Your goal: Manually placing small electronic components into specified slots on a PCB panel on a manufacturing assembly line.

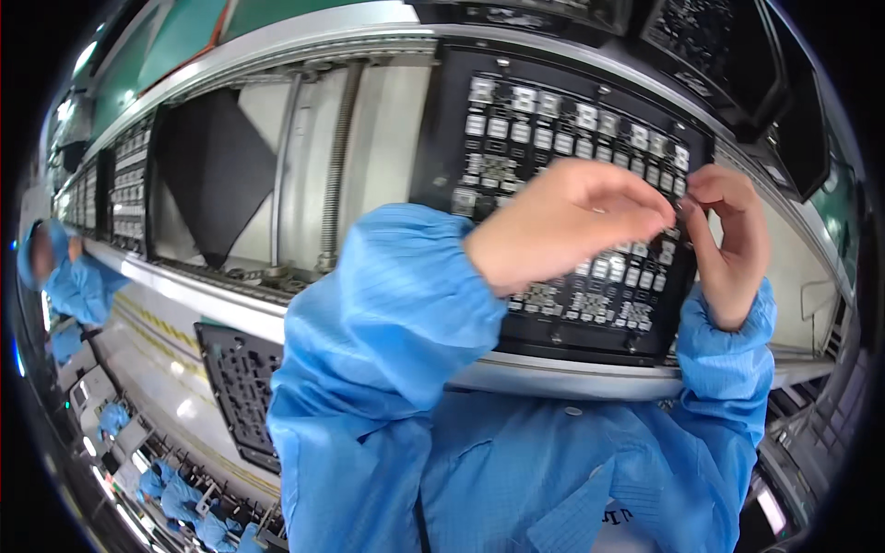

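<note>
Right hand [735, 241] over tray edge [668, 323]

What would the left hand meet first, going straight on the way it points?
Probably the right hand, close beside the left hand over the tray; depth between them is unclear.

Bright, diffuse light on my left hand [558, 226]; white lamp [85, 58] flaring upper left, glare spots on the floor [152, 355]. Front rail [553, 377] bows, rim black, board [448, 138] detail slightly soft.
</note>
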`<control>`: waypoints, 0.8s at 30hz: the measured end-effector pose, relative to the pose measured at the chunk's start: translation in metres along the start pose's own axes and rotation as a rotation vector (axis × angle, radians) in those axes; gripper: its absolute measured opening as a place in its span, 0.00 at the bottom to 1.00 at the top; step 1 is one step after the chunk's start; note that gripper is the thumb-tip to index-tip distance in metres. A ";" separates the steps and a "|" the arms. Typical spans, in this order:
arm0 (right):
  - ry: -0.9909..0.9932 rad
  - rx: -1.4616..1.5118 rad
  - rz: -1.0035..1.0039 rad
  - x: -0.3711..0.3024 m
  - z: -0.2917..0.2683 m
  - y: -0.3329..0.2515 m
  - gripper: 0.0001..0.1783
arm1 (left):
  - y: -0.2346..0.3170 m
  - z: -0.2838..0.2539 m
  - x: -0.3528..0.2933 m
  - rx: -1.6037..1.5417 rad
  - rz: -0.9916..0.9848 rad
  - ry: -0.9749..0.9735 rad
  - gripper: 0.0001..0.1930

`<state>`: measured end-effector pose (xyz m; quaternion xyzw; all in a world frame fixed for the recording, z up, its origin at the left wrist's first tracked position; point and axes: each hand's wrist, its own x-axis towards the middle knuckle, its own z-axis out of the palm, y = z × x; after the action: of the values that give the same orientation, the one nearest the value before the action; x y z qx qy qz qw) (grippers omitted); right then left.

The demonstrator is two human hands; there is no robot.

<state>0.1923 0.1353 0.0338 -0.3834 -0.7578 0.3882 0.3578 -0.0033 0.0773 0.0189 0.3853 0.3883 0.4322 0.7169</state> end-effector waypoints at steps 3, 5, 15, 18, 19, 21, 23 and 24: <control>-0.105 -0.158 -0.160 0.004 -0.016 0.012 0.09 | 0.006 -0.010 0.005 -0.026 0.042 0.196 0.10; -0.128 -0.167 -0.179 0.005 -0.023 0.022 0.09 | 0.006 -0.024 0.013 0.217 0.137 0.389 0.10; -0.204 0.008 -0.094 -0.008 -0.048 0.046 0.15 | -0.004 -0.101 0.018 1.029 0.133 0.946 0.14; -0.232 -0.152 -0.116 -0.018 -0.056 0.047 0.15 | -0.005 -0.087 0.025 1.041 0.099 0.970 0.14; -0.258 -0.196 -0.098 -0.021 -0.057 0.045 0.15 | -0.006 -0.091 0.026 1.038 0.098 0.965 0.14; -0.278 -0.222 -0.064 -0.026 -0.053 0.042 0.15 | -0.008 -0.101 0.020 0.944 0.131 0.914 0.14; -0.304 -0.250 -0.060 -0.028 -0.049 0.040 0.15 | -0.009 -0.103 0.017 0.940 0.161 0.895 0.14; -0.328 -0.278 -0.058 -0.028 -0.045 0.038 0.16 | -0.009 -0.104 0.016 0.937 0.195 0.876 0.14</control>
<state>0.2543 0.1410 0.0138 -0.3389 -0.8627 0.3269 0.1845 -0.0883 0.1116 -0.0344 0.4787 0.7555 0.3972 0.2057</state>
